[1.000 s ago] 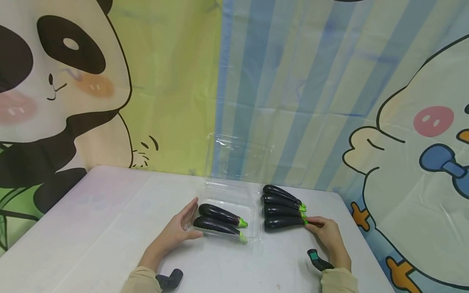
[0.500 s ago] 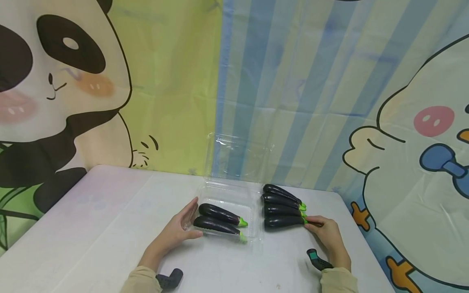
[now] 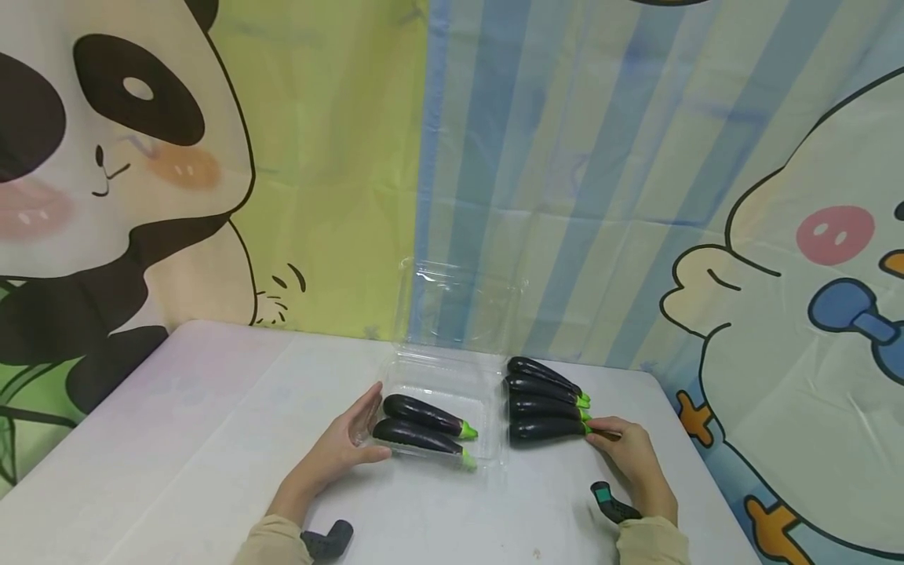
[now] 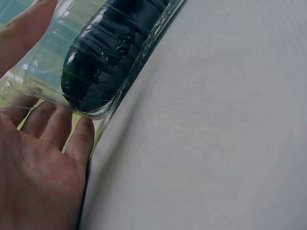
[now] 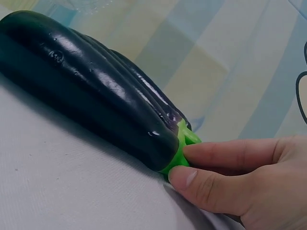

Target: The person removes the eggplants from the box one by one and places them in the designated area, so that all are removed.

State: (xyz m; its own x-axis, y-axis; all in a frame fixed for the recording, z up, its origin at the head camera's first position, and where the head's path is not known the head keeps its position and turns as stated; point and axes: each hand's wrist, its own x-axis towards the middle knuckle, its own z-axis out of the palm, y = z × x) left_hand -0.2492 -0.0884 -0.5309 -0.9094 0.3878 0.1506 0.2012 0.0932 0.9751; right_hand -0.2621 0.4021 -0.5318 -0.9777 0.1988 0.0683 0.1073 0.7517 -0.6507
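Observation:
A clear plastic clamshell container [image 3: 487, 392] lies on the table with its lid [image 3: 462, 306] raised at the back. Two dark purple eggplants [image 3: 418, 434] with green caps rest inside it. My left hand [image 3: 346, 439] holds the container's left end, thumb at the front and fingers behind; the left wrist view shows the fingers [image 4: 79, 141] against its clear wall. To the container's right, several more eggplants [image 3: 540, 384] lie side by side on the table. My right hand [image 3: 631, 451] pinches the green cap [image 5: 180, 155] of the nearest eggplant [image 5: 96, 91] between thumb and forefinger.
The white table [image 3: 212, 439] ends at a back edge against a hanging cloth [image 3: 600, 196] printed with stripes and cartoon animals. Dark camera mounts [image 3: 613, 502] sit at both wrists, by the beige sleeves [image 3: 653, 541].

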